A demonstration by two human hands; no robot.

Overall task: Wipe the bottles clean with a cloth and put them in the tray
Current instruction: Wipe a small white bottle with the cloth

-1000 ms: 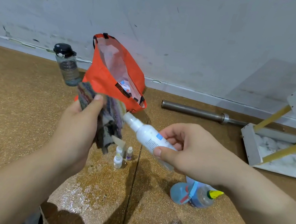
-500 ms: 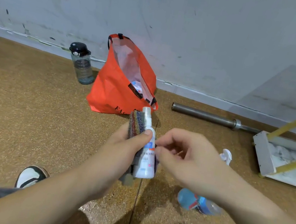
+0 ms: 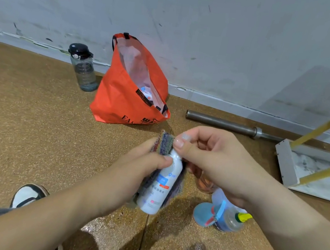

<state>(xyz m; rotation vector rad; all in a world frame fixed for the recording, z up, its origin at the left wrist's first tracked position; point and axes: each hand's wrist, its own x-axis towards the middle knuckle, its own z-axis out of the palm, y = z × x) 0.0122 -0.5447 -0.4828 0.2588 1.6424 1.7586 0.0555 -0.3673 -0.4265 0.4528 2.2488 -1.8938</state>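
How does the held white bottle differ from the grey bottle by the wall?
The white bottle is opaque with a blue and red label; the grey bottle is see-through with a black lid. The left hand holds the white bottle tilted; the grey bottle stands upright on the floor. Both are cylindrical.

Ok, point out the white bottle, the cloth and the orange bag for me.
white bottle [image 3: 160,191], head view, on its labelled body.
cloth [image 3: 166,144], head view, on the top edge showing behind the bottle's neck.
orange bag [image 3: 118,100], head view, on its front panel.
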